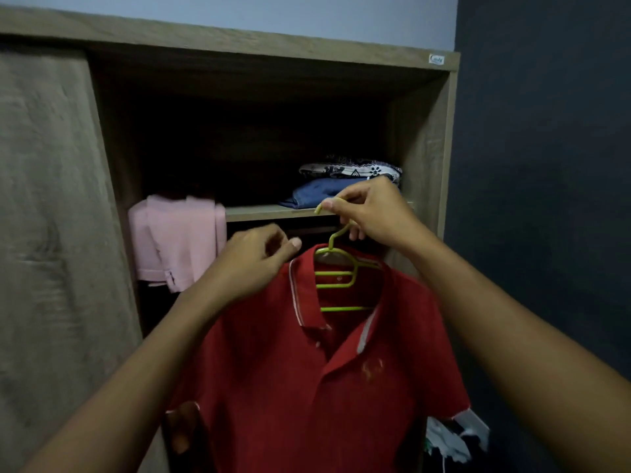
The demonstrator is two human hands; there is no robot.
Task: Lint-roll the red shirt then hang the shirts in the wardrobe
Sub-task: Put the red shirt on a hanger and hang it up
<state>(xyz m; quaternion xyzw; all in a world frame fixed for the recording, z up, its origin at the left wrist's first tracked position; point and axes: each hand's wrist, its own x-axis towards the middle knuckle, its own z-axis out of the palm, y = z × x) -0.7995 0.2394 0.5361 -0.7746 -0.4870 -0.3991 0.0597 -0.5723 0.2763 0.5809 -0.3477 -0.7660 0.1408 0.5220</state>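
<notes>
Your right hand [372,213] pinches the hook of the green hanger [336,268], and your left hand [252,264] grips the red shirt [307,370] at its 10 o'clock shoulder. Lift the hook toward 12 o'clock, under the shelf [259,210], away from the pink shirt [177,240] at 9 o'clock.

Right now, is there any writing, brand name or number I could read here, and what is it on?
Sticker on the top right corner of the wardrobe: blue lettering, too blurred to read.
Emblem on the chest of the red shirt: a faint stitched figure, no letters readable.
Green hanger: no writing shows.
No other text in view.
</notes>
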